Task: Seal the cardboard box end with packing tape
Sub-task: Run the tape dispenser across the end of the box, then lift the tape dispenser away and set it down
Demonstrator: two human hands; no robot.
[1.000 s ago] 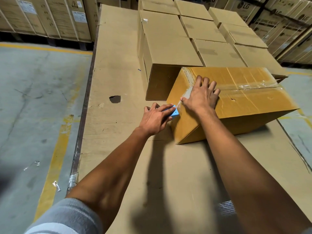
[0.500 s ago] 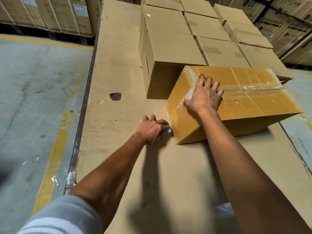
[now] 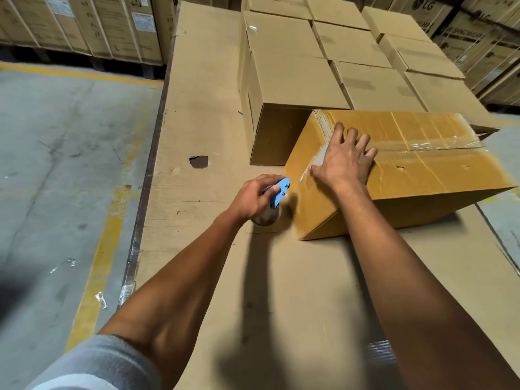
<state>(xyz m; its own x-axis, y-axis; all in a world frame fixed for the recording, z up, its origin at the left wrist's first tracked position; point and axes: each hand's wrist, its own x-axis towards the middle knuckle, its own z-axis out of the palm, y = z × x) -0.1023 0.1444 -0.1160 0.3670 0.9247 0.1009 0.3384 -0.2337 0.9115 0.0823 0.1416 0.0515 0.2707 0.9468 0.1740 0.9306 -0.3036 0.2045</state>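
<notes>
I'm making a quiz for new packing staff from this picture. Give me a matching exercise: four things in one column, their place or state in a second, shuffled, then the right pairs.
Things
1. left hand
2. right hand
3. tape dispenser
4. hole

Places or states
A. blue, held beside the box end
B. dark gap in the cardboard sheet, left of the boxes
C. closed around the dispenser
D. spread flat over the corner of the yellow box, thumb on the tape

Pairs: 1-C, 2-D, 3-A, 4-B
</notes>
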